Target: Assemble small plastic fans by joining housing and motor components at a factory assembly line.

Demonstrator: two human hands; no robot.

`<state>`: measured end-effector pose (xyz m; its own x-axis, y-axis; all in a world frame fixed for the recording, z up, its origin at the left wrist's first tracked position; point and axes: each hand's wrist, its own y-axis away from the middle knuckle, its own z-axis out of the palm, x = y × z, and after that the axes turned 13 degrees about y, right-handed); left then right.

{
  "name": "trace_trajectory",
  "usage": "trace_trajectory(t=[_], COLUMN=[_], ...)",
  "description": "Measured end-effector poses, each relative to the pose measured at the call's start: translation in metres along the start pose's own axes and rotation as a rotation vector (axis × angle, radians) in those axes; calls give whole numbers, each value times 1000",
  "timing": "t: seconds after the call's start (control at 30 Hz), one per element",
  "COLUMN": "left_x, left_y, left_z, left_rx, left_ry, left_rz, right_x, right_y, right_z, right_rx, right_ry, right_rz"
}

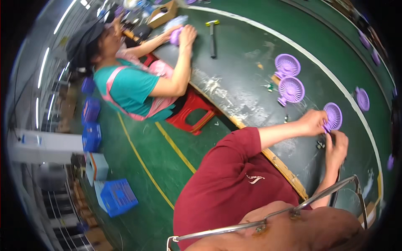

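Observation:
A purple round ribbed fan grille (pixel 333 116) is held up over the dark green worktable. My left hand (pixel 314 122) pinches its rim and lower side with closed fingers. Just below, my right hand (pixel 338 146) has its thumb and fingers at the short stem, closed on it as far as I can see. Under my hands lies a small dark-and-metal part (pixel 320 144), too blurred to name. Two more purple grilles, an upper one (pixel 287 65) and a lower one (pixel 291 89), rest together farther left on the table. A small green part (pixel 270 87) lies beside them.
A hammer (pixel 212 39) with a yellow head lies toward the co-worker (pixel 130 90), who holds a purple part. Another purple grille (pixel 362 99) lies past a white line (pixel 335 75). A red stool (pixel 194 113) and blue bins (pixel 119 196) stand off the table.

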<state>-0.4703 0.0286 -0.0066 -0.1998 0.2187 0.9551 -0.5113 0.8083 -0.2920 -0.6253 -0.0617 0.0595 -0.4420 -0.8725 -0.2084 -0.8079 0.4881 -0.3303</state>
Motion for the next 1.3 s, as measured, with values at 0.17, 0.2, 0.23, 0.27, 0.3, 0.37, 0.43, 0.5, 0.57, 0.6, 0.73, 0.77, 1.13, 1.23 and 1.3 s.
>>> trace_trajectory(t=[0.17,0.2,0.23,0.27,0.3,0.37,0.43,0.5,0.57,0.6,0.73,0.77,1.13,1.23,1.3], left_x=[-7,-7,-8,-9,-9,-10,-10,-9,-8,-6,-3,-1,8,3,1], left_y=[5,4,3,2,0,-1,-2,-3,-2,-1,0,1,5,4,11], left_z=[-3,-3,-3,-2,-2,-1,-1,-2,-3,-5,-6,-7,-7,-5,0], left_rx=[27,21,25,28,23,18,8,-6,-18,-35,-45,-45,101,19,39], left_ry=[-14,-1,-14,-8,-23,-35,-52,-39,-29,3,-45,-44,56,287,467], left_rz=[46,40,40,37,41,43,52,39,27,-5,24,25,-153,-249,-297], right_x=[0,4,7,10,13,13,12,15,13,9,12,16,13,0,-2], right_y=[-12,-12,-14,-14,-13,-14,-16,-14,-13,-12,-8,-8,-14,-14,-16], right_z=[15,19,23,25,26,26,22,24,26,26,38,41,21,15,11], right_rx=[56,-18,14,7,-3,-16,-76,-80,-84,-52,33,34,105,107,139], right_ry=[16,-10,0,3,-39,-80,-124,-116,-110,-73,-48,-46,-11,-20,-7], right_rz=[-248,-253,-282,-284,-276,-267,-256,-251,-249,-263,-261,-261,-126,-238,-304])
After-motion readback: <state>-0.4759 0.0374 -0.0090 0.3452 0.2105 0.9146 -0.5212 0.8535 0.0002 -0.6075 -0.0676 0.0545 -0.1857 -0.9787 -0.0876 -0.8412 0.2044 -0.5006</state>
